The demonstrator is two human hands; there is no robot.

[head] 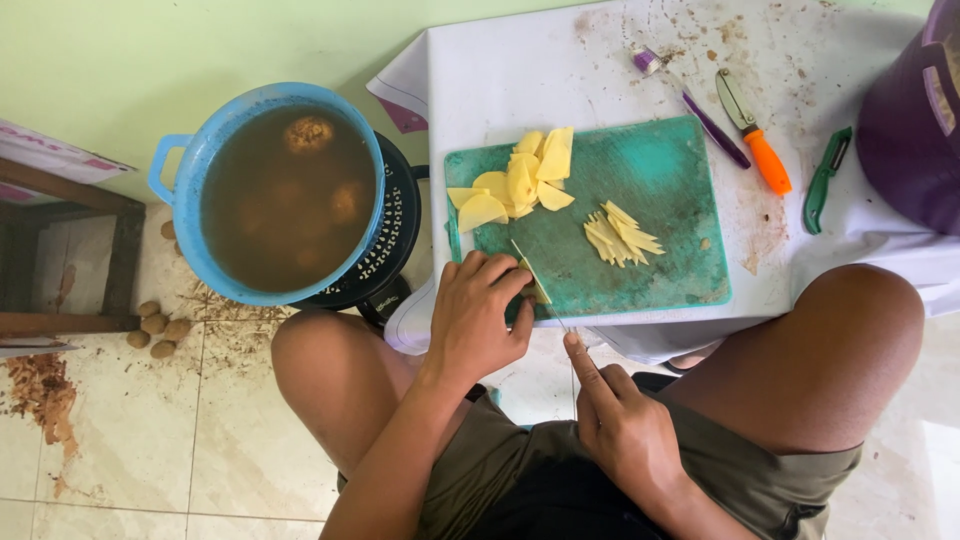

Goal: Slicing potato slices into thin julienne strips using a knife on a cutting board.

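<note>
Left hand (478,318) curled over the near left edge of a green cutting board (680,200), fingers pressing down a small piece of potato (539,291) there. Right hand (620,420) closed around a knife handle, index finger stretched along the spine, thin knife (535,283) blade angled across that piece beside the left fingertips. On the far left part of the board, a heap of pale yellow potato slices (520,182); toward the middle, a smaller cluster of cut sticks (620,237), apart from the heap. Board resting on a white cloth-covered table (520,70), soiled with brown smears at the far side. Right of the board, an orange-handled peeler (757,146), a purple-handled tool (700,115) and a green peeler (825,180), all lying apart from one another. Purple tub (915,130) at the far right edge. Left of the table, a blue pot (190,170) of murky brown water with potatoes sunk in it, sitting on a black basket. Small unpeeled potatoes (155,330) on the tiled floor, near left.
</note>
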